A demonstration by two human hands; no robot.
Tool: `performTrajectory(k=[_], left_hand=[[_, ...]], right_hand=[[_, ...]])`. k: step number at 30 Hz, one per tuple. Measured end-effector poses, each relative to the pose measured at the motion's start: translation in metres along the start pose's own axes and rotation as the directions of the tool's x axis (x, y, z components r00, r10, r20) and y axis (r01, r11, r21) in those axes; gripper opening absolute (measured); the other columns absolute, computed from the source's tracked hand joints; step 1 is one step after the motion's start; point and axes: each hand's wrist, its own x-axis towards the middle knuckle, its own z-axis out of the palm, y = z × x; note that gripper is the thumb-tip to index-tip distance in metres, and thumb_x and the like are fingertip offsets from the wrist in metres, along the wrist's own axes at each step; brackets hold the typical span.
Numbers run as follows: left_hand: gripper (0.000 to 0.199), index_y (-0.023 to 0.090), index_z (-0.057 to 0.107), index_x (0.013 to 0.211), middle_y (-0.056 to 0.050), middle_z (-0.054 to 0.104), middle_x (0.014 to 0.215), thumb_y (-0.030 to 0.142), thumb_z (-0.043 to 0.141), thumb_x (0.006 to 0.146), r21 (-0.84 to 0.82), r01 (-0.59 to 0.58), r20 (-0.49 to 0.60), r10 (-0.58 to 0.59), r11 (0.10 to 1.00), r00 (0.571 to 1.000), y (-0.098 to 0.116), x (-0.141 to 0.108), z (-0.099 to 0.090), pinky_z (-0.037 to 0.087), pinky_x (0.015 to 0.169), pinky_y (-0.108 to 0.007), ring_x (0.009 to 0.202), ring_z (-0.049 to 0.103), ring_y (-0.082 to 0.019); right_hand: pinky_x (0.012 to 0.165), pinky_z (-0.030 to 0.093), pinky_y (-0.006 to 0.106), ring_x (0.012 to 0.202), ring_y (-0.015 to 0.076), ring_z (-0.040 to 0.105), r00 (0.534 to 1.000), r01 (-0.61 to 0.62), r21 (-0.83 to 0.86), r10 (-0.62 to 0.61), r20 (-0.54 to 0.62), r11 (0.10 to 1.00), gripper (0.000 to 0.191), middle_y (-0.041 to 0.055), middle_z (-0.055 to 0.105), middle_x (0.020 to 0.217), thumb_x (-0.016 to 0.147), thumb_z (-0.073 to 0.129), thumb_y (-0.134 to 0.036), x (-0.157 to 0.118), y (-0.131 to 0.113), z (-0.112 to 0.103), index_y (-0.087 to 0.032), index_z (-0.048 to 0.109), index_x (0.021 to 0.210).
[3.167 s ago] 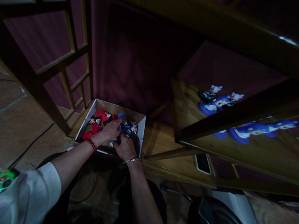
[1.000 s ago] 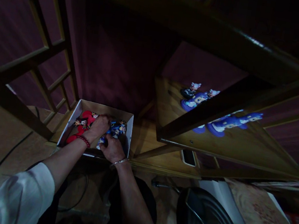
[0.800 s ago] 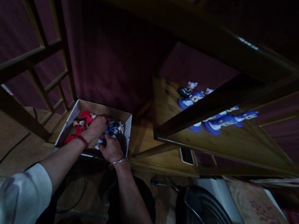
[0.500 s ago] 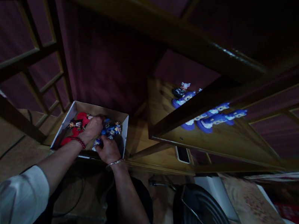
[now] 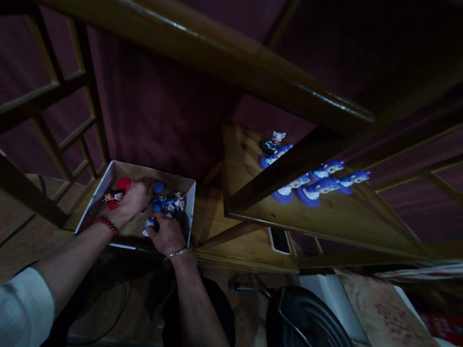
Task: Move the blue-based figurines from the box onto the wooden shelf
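Note:
An open cardboard box (image 5: 99,199) with white outer sides holds several small figurines. My left hand (image 5: 136,198), wearing a red bead bracelet, reaches into it with bent fingers, beside a figurine on a red base (image 5: 114,197). What those fingers close on is mostly hidden. A round blue base (image 5: 159,187) lies just past the fingertips. My right hand (image 5: 168,235), with a silver bangle, pinches a blue-and-white figurine (image 5: 150,223) low in the box. Above that hand lie several blue figurines (image 5: 169,203).
More blue-based figurines (image 5: 315,190) and a dark-based one (image 5: 273,141) stand on the wooden shelf (image 5: 249,200) at right, partly behind a post. A phone (image 5: 279,240) rests below it. A black round stool (image 5: 318,345) is at lower right; a wooden rail (image 5: 171,23) crosses overhead.
My left hand has shifted slightly left and down inside the box, uncovering the round blue base. The right hand keeps its pinch on the figurine. The camera view has moved slightly.

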Motion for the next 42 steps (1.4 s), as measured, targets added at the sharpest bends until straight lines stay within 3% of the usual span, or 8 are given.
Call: performTrajectory(k=[5, 11, 15, 19, 29, 34, 42], left_hand=[[0.032, 0.015, 0.058, 0.092, -0.004, 0.065, 0.078, 0.026, 0.031, 0.081, -0.079, 0.045, 0.046, -0.041, 0.996, 0.998, -0.002, -0.007, -0.011, 0.043, 0.064, -0.019, 0.069, 0.059, -0.012], [0.029, 0.015, 0.06, 0.087, -0.005, 0.066, 0.078, 0.025, 0.034, 0.079, -0.045, 0.119, 0.038, -0.117, 0.992, 0.992, -0.009, -0.018, -0.036, 0.042, 0.067, -0.021, 0.074, 0.059, -0.014], [0.028, 0.016, 0.058, 0.092, -0.003, 0.065, 0.071, 0.026, 0.035, 0.079, -0.08, 0.167, 0.116, -0.157, 0.983, 0.981, -0.021, -0.029, -0.05, 0.042, 0.061, -0.02, 0.065, 0.059, -0.012], [0.024, 0.017, 0.058, 0.085, -0.001, 0.063, 0.065, 0.023, 0.036, 0.078, -0.134, 0.16, 0.231, -0.126, 0.978, 0.965, -0.027, -0.041, -0.057, 0.042, 0.055, -0.018, 0.059, 0.059, -0.009], [0.018, 0.017, 0.056, 0.069, 0.001, 0.058, 0.054, 0.017, 0.038, 0.073, -0.115, 0.04, 0.503, 0.024, 0.993, 0.864, -0.015, -0.063, -0.038, 0.039, 0.051, -0.018, 0.051, 0.054, -0.009], [0.022, 0.015, 0.057, 0.066, -0.002, 0.059, 0.061, 0.014, 0.037, 0.074, -0.061, -0.087, 0.476, 0.105, 0.994, 0.873, -0.004, -0.068, -0.033, 0.038, 0.056, -0.021, 0.057, 0.053, -0.01], [0.024, 0.015, 0.059, 0.083, -0.006, 0.06, 0.08, 0.017, 0.035, 0.079, -0.074, -0.128, 0.439, 0.147, 0.989, 0.886, -0.007, -0.074, -0.013, 0.04, 0.068, -0.025, 0.075, 0.056, -0.014]], right_hand=[[0.068, 0.039, 0.022, 0.079, 0.0148, 0.059, 1.0, -0.017, 0.024, 0.017, -0.01, 1.0, 0.027, 0.0033, 0.065, 0.086, 0.074, 0.048, -0.03, 0.0, 0.0, -0.002, -0.021, 0.054, 0.098], [0.069, 0.04, 0.021, 0.077, 0.0136, 0.058, 0.998, -0.031, 0.081, 0.036, -0.053, 0.996, 0.027, 0.0014, 0.064, 0.086, 0.073, 0.049, -0.03, 0.002, 0.008, -0.006, -0.022, 0.053, 0.099], [0.067, 0.041, 0.022, 0.075, 0.014, 0.058, 0.994, -0.013, 0.119, 0.026, -0.105, 0.993, 0.026, 0.0019, 0.064, 0.083, 0.074, 0.047, -0.031, 0.003, 0.014, -0.009, -0.021, 0.053, 0.098], [0.067, 0.043, 0.023, 0.074, 0.0135, 0.058, 0.988, -0.028, 0.214, 0.059, -0.142, 0.976, 0.029, 0.0017, 0.062, 0.082, 0.072, 0.05, -0.031, 0.004, 0.017, -0.014, -0.021, 0.053, 0.099], [0.071, 0.045, 0.026, 0.078, 0.0124, 0.058, 0.954, -0.061, 0.399, 0.171, -0.247, 0.915, 0.032, 0.0009, 0.061, 0.089, 0.073, 0.049, -0.037, 0.009, 0.022, -0.019, -0.023, 0.049, 0.102], [0.073, 0.045, 0.026, 0.079, 0.0128, 0.058, 0.933, -0.018, 0.423, 0.167, -0.318, 0.906, 0.032, 0.0026, 0.062, 0.088, 0.074, 0.048, -0.037, 0.014, 0.027, -0.019, -0.021, 0.049, 0.102], [0.077, 0.045, 0.028, 0.084, 0.0146, 0.058, 0.923, 0.001, 0.424, 0.163, -0.349, 0.905, 0.031, 0.0044, 0.062, 0.092, 0.073, 0.049, -0.035, 0.015, 0.031, -0.022, -0.019, 0.05, 0.1]])
